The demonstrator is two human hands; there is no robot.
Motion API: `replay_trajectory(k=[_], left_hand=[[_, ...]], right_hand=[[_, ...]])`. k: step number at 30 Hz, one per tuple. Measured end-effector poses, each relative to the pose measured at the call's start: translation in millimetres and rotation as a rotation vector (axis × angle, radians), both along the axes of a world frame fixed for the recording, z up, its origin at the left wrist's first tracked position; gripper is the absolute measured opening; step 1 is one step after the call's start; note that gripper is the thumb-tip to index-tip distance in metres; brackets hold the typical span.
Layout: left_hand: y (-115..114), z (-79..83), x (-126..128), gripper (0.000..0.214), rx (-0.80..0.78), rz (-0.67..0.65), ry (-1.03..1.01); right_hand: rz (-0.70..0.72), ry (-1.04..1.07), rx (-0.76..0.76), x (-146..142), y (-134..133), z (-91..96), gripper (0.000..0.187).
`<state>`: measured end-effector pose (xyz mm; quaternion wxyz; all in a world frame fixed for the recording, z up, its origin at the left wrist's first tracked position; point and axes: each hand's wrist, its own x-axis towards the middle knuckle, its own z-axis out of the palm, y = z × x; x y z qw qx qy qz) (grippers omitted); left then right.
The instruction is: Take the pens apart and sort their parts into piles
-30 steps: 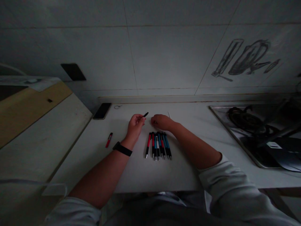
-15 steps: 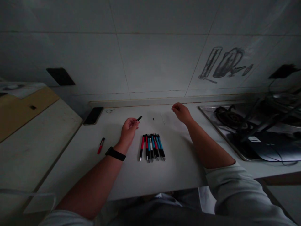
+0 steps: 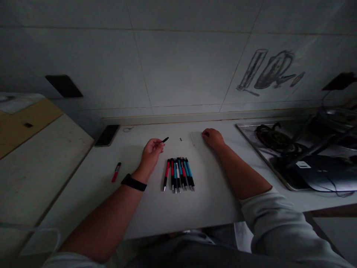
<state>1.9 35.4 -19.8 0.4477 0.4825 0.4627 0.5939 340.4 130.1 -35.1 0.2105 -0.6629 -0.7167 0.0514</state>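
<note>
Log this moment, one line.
left hand: holds black pen part | right hand: beside thin white rod, grip unclear | pens: together on counter

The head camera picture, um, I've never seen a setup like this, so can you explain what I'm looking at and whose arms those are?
There is no robot here. A person wears a camera on the head, looking forward and down, so the arms reaching in from the bottom are the wearer's own. The left hand, with a black wristband behind it, holds a small black piece. The right hand is curled near a thin pale rod; I can't tell whether it holds anything. On the white counter, a row of pens lies between the arms. Beyond them is a tiny dark piece. Farther left are a red-and-black piece and a phone.
</note>
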Motion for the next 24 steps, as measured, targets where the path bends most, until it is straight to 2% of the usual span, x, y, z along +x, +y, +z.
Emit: replay_trajectory(k=[7, 13, 24], left_hand=[[0.7, -0.5, -1.1, 0.029, 0.011, -0.001, 0.013], [0.2, -1.4, -0.8, 0.029, -0.006, -0.013, 0.027], [-1.0, -1.8, 0.1, 0.030, -0.015, -0.057, 0.029]], right_hand=[[0.011, 0.050, 0.012, 0.0, -1.1, 0.9, 0.018], [-0.051, 0.007, 0.004, 1.1, 0.9, -2.5, 0.019], [-0.003, -0.012, 0.025, 0.2, 1.7, -5.7, 0.020]])
